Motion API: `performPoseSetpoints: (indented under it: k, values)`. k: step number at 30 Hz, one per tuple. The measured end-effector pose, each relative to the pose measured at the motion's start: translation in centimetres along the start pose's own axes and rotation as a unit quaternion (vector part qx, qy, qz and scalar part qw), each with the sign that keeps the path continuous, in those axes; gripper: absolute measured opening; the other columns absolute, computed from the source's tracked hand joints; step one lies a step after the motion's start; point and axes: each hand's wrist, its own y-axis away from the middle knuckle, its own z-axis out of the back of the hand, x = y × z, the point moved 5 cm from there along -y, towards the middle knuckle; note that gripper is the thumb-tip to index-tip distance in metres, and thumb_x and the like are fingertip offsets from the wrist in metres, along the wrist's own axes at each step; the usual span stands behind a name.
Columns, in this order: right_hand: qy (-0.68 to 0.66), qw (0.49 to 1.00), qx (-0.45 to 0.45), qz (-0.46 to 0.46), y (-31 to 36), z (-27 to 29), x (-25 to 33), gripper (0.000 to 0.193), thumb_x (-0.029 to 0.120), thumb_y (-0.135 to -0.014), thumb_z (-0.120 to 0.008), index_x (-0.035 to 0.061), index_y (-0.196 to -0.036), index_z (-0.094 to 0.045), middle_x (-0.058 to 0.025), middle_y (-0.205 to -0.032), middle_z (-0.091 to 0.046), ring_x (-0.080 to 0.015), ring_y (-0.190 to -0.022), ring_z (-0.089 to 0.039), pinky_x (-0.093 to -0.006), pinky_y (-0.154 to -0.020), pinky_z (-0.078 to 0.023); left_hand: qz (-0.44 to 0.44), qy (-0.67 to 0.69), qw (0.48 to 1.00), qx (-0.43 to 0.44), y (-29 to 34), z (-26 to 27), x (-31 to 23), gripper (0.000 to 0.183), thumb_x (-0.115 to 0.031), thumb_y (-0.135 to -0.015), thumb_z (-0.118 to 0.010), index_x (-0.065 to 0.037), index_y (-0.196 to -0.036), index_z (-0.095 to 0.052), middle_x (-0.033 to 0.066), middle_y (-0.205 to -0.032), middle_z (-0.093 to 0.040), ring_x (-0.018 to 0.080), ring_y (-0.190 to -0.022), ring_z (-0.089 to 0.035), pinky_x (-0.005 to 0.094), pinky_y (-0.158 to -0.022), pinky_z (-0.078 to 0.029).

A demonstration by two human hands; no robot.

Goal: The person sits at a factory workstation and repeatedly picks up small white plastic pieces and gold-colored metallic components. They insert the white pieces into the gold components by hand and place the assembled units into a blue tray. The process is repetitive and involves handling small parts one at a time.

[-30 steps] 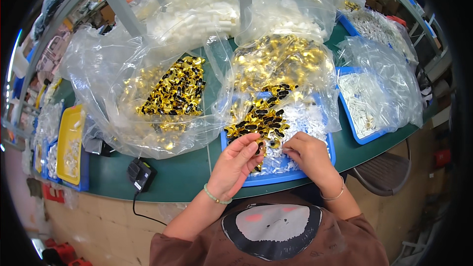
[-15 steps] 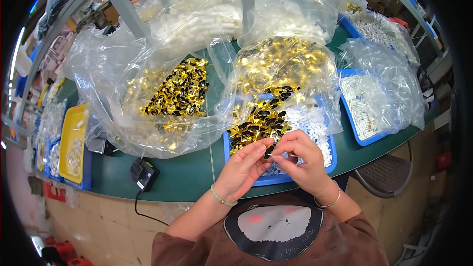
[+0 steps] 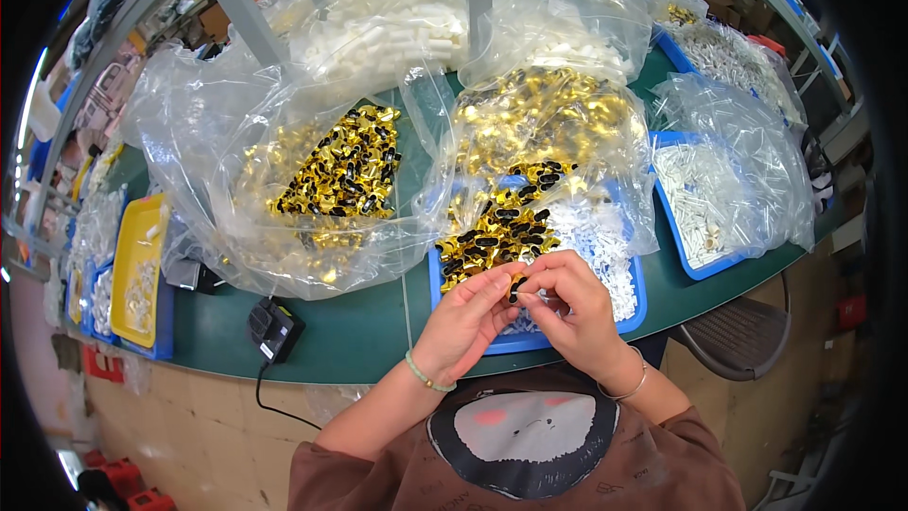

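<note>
My left hand (image 3: pixel 463 320) pinches a small black-and-gold part (image 3: pixel 516 288) between thumb and fingertips, above the near side of a blue tray (image 3: pixel 530 343). From the other side, my right hand (image 3: pixel 574 308) is closed with its thumb and finger against the same part. Whether those right fingertips also hold a tiny piece is hidden. In the tray, loose black-and-gold parts (image 3: pixel 497 235) are heaped on the left and small white pieces (image 3: pixel 598 251) on the right. A clear plastic bag of gold parts (image 3: pixel 549 118) lies open over the tray's far end.
To the left spreads another clear bag with black-and-gold parts (image 3: pixel 345 166). Bags of white tubular pieces (image 3: pixel 388 43) stand behind. A blue tray of white sticks (image 3: pixel 695 203) is at the right, a yellow tray (image 3: pixel 140 270) at the left. A black corded device (image 3: pixel 274 329) sits near the table edge.
My right fingertips have moved slightly closer over the part in my left hand. The left hand stays in place, and the trays and bags have not moved.
</note>
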Motion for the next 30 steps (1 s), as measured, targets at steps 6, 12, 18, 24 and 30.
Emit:
performPoseSetpoints:
  k: [6,12,18,24,30]
  values:
    - [0.02,0.999,-0.023,0.007,0.5,-0.4,-0.2,0.013,0.001,-0.083,-0.072,0.0021,-0.092,-0.062,-0.0114,-0.103,-0.062,-0.0178,-0.073,-0.065,-0.0269,-0.059,-0.055,0.001,-0.016,1.0,-0.003,0.0,0.1,0.3,0.033,-0.021,-0.104,-0.053,-0.004,-0.132,-0.057,0.0011,-0.116,-0.063,0.0074,-0.102,-0.059,0.0256,-0.09,-0.049]
    - [0.032,0.998,-0.047,0.032,0.7,-0.7,-0.1,0.015,-0.001,-0.083,-0.073,0.0016,-0.091,-0.061,-0.012,-0.102,-0.062,-0.0198,-0.075,-0.067,-0.028,-0.059,-0.057,-0.004,-0.015,1.0,0.009,0.2,0.0,0.3,0.033,-0.02,-0.104,-0.052,-0.004,-0.133,-0.057,0.002,-0.12,-0.063,0.0087,-0.105,-0.059,0.0267,-0.091,-0.049]
    - [0.046,0.998,-0.03,0.023,0.5,-0.3,0.3,0.016,-0.003,-0.083,-0.072,0.0008,-0.094,-0.061,-0.0118,-0.101,-0.061,-0.0176,-0.073,-0.066,-0.0274,-0.059,-0.057,-0.016,-0.021,1.0,0.001,0.3,-0.1,0.2,0.03,-0.018,-0.104,-0.052,-0.003,-0.13,-0.057,0.0032,-0.114,-0.064,0.0108,-0.104,-0.061,0.0283,-0.092,-0.051]
    - [0.02,0.999,-0.037,0.012,0.3,0.2,0.4,0.018,-0.005,-0.083,-0.071,-0.0003,-0.098,-0.062,-0.01,-0.098,-0.062,-0.0129,-0.065,-0.062,-0.0239,-0.054,-0.051,0.005,0.005,1.0,0.022,0.2,0.1,0.1,0.032,-0.015,-0.103,-0.053,-0.002,-0.132,-0.056,0.0028,-0.114,-0.064,0.0097,-0.103,-0.061,0.026,-0.093,-0.05]
    - [0.043,0.998,-0.035,0.032,0.2,0.1,0.3,0.021,-0.004,-0.082,-0.072,0.0026,-0.101,-0.065,-0.0086,-0.098,-0.063,-0.0113,-0.062,-0.057,-0.0235,-0.051,-0.046,0.014,-0.048,0.998,0.043,0.6,-0.8,-0.5,0.039,-0.013,-0.102,-0.053,0.003,-0.138,-0.051,0.0043,-0.12,-0.063,0.0092,-0.103,-0.06,0.0255,-0.097,-0.048]
